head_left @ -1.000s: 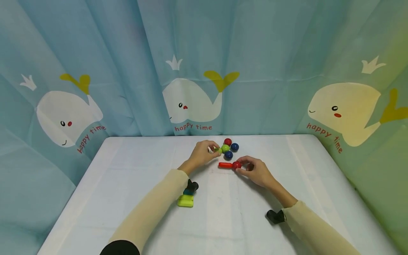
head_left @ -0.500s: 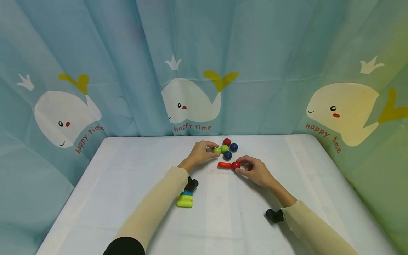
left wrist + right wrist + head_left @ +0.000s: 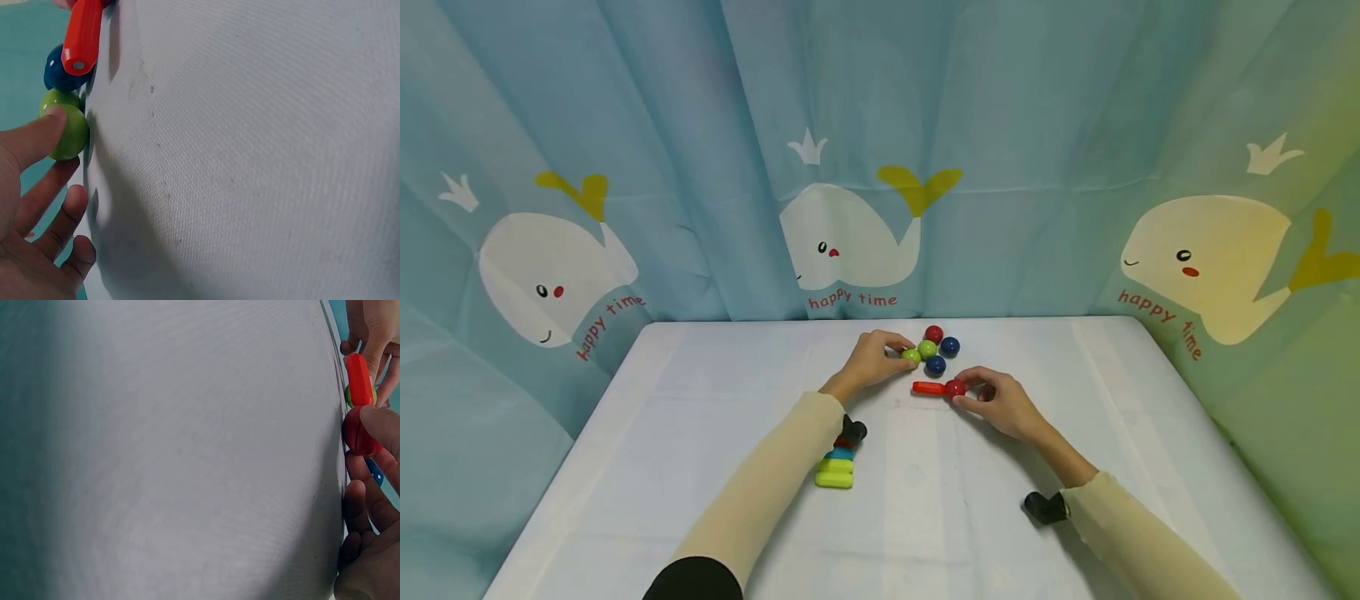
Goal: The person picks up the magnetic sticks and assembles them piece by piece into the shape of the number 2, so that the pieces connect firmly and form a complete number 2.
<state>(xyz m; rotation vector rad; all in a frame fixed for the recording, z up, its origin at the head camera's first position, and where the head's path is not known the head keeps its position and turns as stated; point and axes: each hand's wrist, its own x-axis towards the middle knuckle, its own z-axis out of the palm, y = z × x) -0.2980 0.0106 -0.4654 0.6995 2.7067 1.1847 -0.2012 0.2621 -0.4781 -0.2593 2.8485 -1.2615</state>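
Note:
At the far part of the white table, my left hand [image 3: 872, 360] pinches a green ball [image 3: 912, 356] between thumb and fingers. That ball sits right against a second green ball [image 3: 927, 349], which has two blue balls [image 3: 936, 366] and a red ball [image 3: 933, 333] around it. My right hand [image 3: 1003, 404] holds another red ball [image 3: 955, 388] by its thumb and fingertips. From this ball a short red rod [image 3: 928, 388] sticks out leftward. Its free end, facing the left wrist camera, has a small metal disc in it.
Two green rods [image 3: 834, 473] and a blue rod [image 3: 841, 453] lie side by side under my left forearm, with a red one partly hidden by the black wrist camera [image 3: 853, 431]. A whale-print curtain [image 3: 1037, 250] hangs behind the white table [image 3: 737, 367].
My left fingers have shifted slightly, baring more of the green ball. The left forearm has moved a little, uncovering more of the rods. My right hand stays in place.

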